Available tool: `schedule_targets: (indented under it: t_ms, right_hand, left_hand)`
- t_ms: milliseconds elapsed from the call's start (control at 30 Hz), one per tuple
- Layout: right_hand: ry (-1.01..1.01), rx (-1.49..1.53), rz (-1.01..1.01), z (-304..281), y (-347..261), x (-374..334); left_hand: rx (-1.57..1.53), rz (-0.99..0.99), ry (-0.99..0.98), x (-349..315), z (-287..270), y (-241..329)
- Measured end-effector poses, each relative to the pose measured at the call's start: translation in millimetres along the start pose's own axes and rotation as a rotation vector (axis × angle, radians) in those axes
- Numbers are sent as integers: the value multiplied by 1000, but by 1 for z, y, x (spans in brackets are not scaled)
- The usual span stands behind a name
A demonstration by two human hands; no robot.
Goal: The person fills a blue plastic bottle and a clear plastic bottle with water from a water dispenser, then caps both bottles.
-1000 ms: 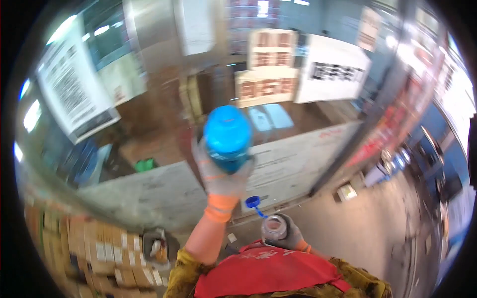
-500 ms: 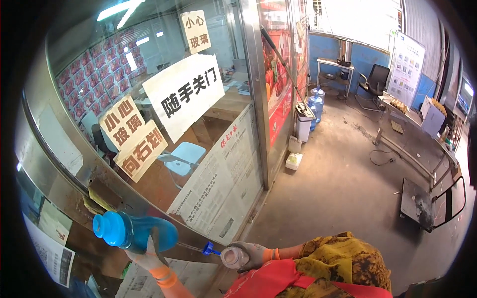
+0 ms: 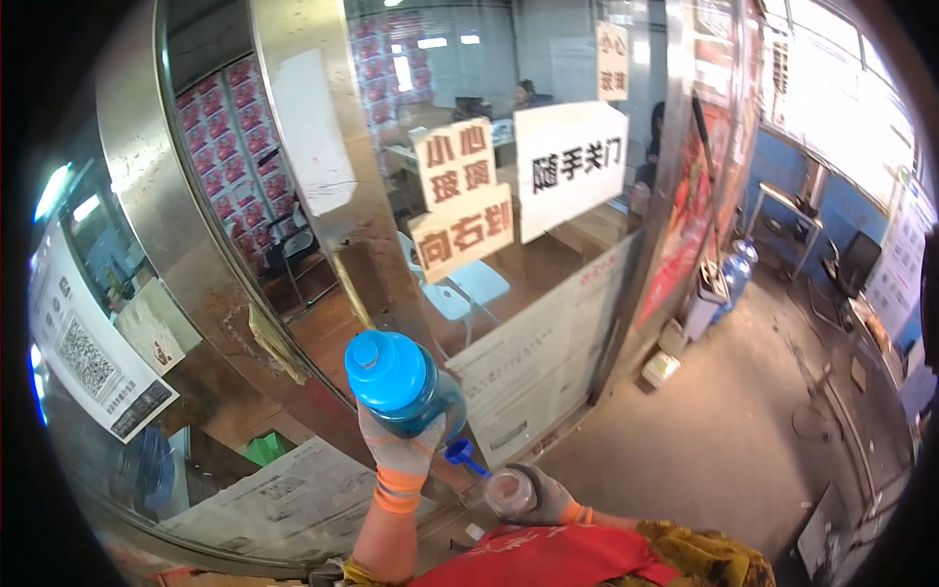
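Note:
My left hand (image 3: 403,445), in a pale glove with an orange cuff, is wrapped round a translucent blue drinking bottle (image 3: 391,382) with a lighter blue screw lid. The bottle tilts upward in front of a sliding glass door (image 3: 469,88) with a metal frame, close to its edge. Lower and to the right, my right hand (image 3: 556,497), gloved too, grips a clear bottle (image 3: 511,492) seen from above. Its blue cap (image 3: 460,452) sticks out to the side on a strap. What lies inside the clear bottle cannot be made out.
A gap (image 3: 230,166) stands between door and metal post (image 3: 161,127). Paper signs (image 3: 572,166) and newspaper cover the glass; a blue chair (image 3: 469,293) is behind it. At right are a bin (image 3: 704,298), water jugs (image 3: 738,269) and a flat trolley (image 3: 817,533).
My view has turned left. The door has slid rightward, opening a gap beside the post. The blue bottle has gone from lying sideways to more upright; both hands keep their holds.

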State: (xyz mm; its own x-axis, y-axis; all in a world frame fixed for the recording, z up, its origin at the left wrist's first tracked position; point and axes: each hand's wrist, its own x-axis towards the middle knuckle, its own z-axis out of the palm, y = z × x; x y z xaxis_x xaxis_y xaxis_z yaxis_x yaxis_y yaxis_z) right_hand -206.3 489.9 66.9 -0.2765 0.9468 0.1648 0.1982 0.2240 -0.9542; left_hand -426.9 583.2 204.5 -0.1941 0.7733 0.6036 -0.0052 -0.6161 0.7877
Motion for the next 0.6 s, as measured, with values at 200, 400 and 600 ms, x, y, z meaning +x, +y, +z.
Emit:
schedule_targets:
  t_ms: [200, 400, 600]
  right_hand:
    - [-19, -75, 20, -30, 19, 27]
    - [-219, -16, -12, -28, 73, 74]
    - [-356, -11, -34, -2, 111, 122]
  left_hand:
    - [-77, -91, -65, 21, 7, -14]
    - [-48, -110, -193, 21, 4, -17]
    - [-7, -132, -315, 41, -18, -34]
